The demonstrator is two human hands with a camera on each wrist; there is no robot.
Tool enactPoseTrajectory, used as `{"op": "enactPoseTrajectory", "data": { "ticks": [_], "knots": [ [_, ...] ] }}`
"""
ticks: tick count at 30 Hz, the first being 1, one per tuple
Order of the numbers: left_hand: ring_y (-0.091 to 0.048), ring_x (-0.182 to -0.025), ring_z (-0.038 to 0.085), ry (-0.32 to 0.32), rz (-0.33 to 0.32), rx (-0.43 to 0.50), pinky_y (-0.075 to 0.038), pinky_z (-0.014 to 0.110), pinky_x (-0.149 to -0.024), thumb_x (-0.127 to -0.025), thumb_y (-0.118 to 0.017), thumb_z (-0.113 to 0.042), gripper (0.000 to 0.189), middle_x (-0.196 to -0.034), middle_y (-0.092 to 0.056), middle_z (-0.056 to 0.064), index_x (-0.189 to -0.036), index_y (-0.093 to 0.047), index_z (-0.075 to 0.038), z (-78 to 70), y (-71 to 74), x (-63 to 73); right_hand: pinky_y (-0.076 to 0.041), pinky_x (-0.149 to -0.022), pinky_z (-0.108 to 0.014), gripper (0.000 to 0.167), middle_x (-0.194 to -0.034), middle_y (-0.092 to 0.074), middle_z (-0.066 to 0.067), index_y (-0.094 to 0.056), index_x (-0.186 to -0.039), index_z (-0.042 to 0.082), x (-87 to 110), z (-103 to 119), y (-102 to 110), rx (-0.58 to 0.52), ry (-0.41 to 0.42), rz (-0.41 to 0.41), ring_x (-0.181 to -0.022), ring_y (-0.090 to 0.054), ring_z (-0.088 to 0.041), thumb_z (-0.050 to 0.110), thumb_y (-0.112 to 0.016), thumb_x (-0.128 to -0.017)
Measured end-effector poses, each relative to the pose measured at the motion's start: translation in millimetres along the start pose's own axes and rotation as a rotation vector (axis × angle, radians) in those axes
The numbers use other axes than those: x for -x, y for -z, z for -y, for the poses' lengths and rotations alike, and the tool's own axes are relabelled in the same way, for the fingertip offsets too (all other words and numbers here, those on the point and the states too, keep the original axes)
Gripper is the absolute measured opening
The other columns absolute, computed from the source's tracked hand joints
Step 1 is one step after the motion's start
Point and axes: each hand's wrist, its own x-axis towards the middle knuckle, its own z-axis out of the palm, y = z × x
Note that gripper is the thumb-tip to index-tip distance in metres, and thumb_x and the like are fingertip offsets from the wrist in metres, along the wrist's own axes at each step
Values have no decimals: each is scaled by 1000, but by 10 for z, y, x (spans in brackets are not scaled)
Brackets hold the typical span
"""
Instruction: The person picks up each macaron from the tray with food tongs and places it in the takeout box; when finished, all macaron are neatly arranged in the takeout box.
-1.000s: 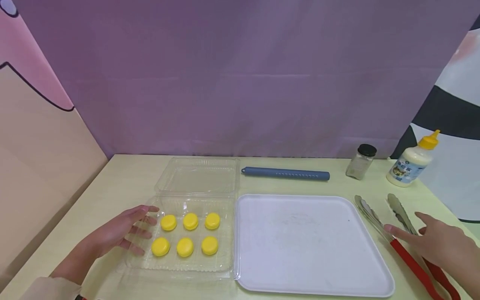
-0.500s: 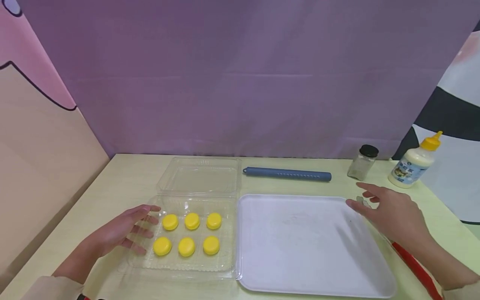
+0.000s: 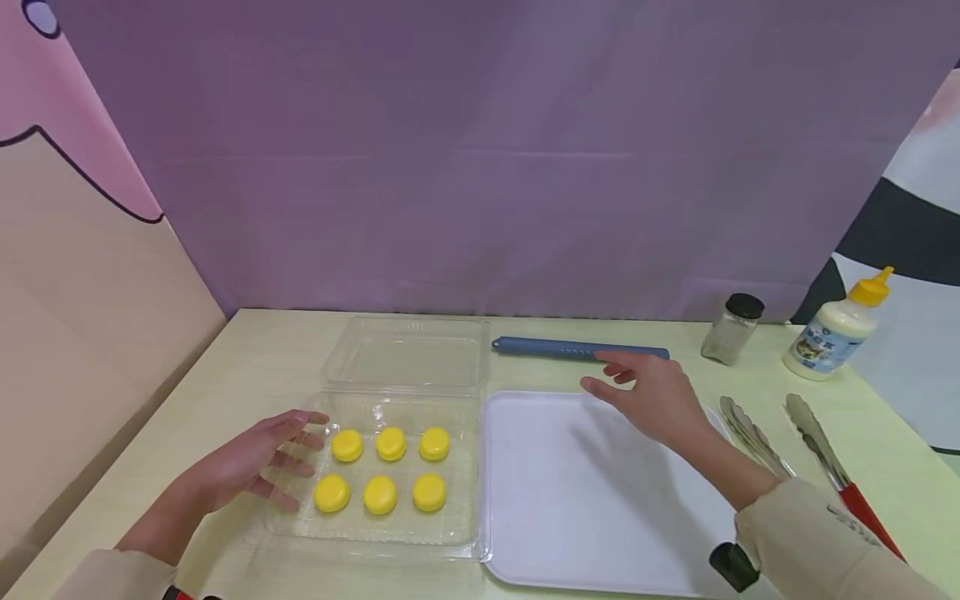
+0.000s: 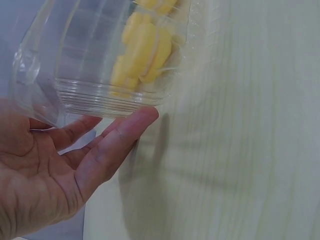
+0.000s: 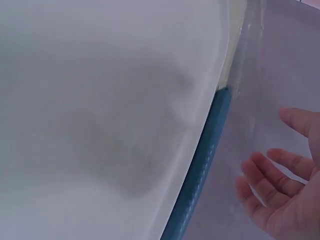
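Observation:
A clear plastic clamshell box (image 3: 390, 533) lies with its lid folded back, several yellow macarons (image 3: 380, 495) in two rows inside. My left hand (image 3: 240, 458) is at the box's left side with fingers extended; in the left wrist view its fingertips (image 4: 145, 117) appear at the ridged wall, though contact is hard to tell. Over the far edge of the white tray (image 3: 555, 508) hovers my right hand (image 3: 652, 396), fingers loosely bent and holding nothing. Just beyond it lies a blue rod (image 3: 540, 347), its right part partly covered by the hand.
Metal tongs with red handles (image 3: 866, 508) lie right of the tray, partly behind my right sleeve. Behind them stand a small black-capped jar (image 3: 726, 337) and a white squeeze bottle (image 3: 825, 342) with a yellow nozzle. A purple cloth wall (image 3: 450, 208) borders the table's back.
My right hand has moved left from above the tongs, across the tray, toward the blue rod. The left hand stays by the box. The head view has shifted slightly.

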Motion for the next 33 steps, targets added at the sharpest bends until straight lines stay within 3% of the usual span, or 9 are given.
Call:
{"op": "enactPoseTrajectory", "data": {
  "ticks": [8, 12, 20, 33],
  "knots": [
    [-60, -112, 35, 19, -21, 3, -62, 52, -74, -112, -33, -37, 54, -144, -43, 30, -153, -35, -1, 12, -12, -13, -56, -90, -48, 52, -117, -72, -14, -64, -136, 2, -366, 298, -372, -225, -16, 147, -109, -67, -31, 36, -71, -97],
    [-60, -112, 34, 31, -31, 5, -62, 52, -74, -112, -33, -37, 54, -144, -44, 29, -153, -36, -2, 19, -18, -22, -57, -90, -45, 52, -119, -71, -14, -63, -138, 3, -521, 421, -539, -287, -49, 214, -112, -65, -31, 36, -69, -98],
    [-60, -112, 35, 16, -32, 2, -62, 52, -73, -112, -34, -38, 54, -143, -45, 28, -152, -37, -3, 25, -20, -33, -54, -95, -46, 54, -129, -66, -16, -60, -142, 5, -749, 567, -748, -231, -79, 298, -120, -60, -32, 38, -66, -99],
    [-59, -111, 36, 17, -39, 14, -62, 52, -72, -112, -35, -37, 53, -141, -45, 26, -152, -38, -3, -1, -14, -19, -48, -105, -50, 55, -140, -60, -19, -60, -138, -2, -959, 682, -838, -142, -135, 347, -129, -54, -36, 39, -61, -101]
  ]
}}
